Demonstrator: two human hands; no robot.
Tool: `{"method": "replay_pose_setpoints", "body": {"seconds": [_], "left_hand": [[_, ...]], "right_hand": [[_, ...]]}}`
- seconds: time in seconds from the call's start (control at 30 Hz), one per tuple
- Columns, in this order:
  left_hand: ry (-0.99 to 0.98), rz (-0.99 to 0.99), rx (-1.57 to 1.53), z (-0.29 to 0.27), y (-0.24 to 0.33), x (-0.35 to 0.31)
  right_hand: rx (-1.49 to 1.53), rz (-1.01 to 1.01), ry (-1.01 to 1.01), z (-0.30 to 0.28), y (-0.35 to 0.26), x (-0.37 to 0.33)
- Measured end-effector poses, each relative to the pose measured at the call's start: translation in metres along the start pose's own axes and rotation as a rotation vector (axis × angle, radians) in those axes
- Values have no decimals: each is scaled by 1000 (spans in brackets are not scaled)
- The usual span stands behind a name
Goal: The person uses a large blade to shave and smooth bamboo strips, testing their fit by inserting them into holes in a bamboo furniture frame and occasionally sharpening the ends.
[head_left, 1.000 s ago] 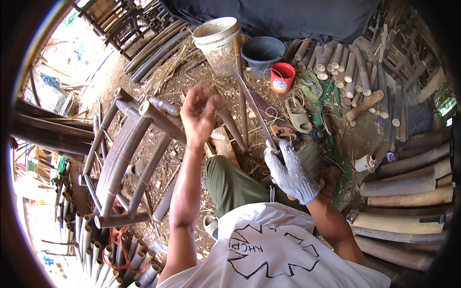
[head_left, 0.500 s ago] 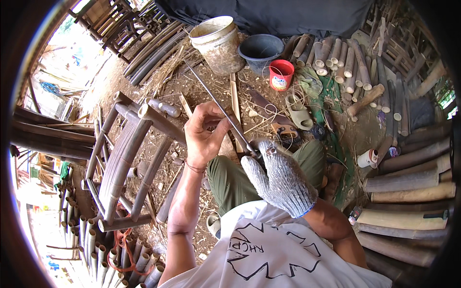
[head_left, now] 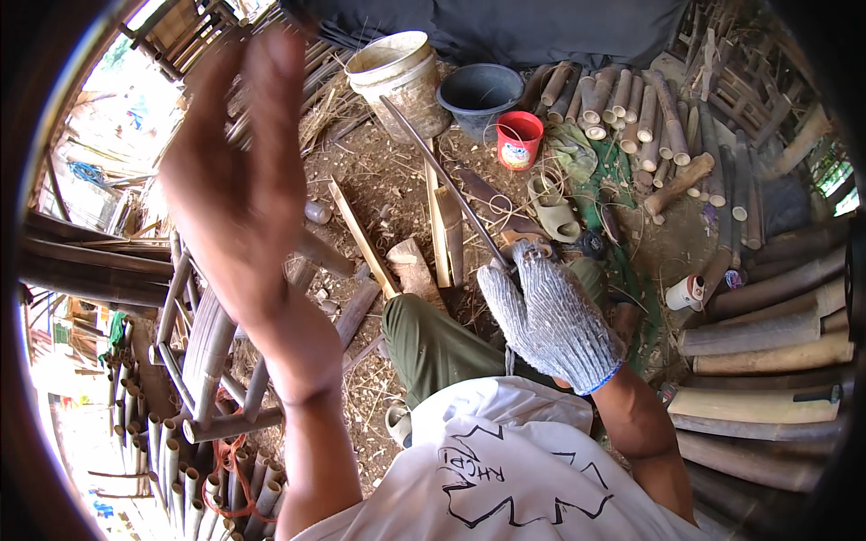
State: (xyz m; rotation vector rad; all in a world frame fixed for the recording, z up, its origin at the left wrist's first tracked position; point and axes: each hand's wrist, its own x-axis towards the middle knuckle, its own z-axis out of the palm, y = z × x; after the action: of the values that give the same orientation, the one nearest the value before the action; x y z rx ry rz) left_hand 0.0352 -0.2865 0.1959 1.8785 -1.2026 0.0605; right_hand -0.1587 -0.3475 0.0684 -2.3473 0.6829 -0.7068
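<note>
Long, narrow dark blade (head_left: 449,183), seemingly straight, gripped in gloved right hand (head_left: 552,316), slanting forward and leftward.

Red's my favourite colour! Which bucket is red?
The small bucket just in front of the dark bucket; the third, taller bucket is dirty white.

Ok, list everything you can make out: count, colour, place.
Blade: one, grey, centre
Bucket: one, off-white, top centre
Basin: one, dark, beside bucket
Pail: one, red, below basin
Sheet: one, black, top
Sandals: two, greenish, around centre
Can: one, white, right
Bamboo frame: one, brown, left
Cut bamboo: many, brown, upper right
Bamboo tubes: many, brownish, lower left
Split bamboo: several, tan-grey, right edge
Shirt: one, white, bottom
Left hand: one, bare, upper left
Right hand: one, grey-gloved, holding blade
</note>
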Motion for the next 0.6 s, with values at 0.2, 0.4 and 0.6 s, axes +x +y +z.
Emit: {"method": "replay_pose_setpoints", "body": {"seconds": [0.2, 0.4, 0.6], "left_hand": [[-298, 598, 215, 90, -58, 91], [-393, 230, -307, 111, -180, 102], [-339, -22, -425, 165, -242, 45]], "right_hand": [[-135, -240, -42, 11, 10, 9], [150, 252, -252, 32, 6, 22], [179, 382, -249, 135, 95, 8]]}}
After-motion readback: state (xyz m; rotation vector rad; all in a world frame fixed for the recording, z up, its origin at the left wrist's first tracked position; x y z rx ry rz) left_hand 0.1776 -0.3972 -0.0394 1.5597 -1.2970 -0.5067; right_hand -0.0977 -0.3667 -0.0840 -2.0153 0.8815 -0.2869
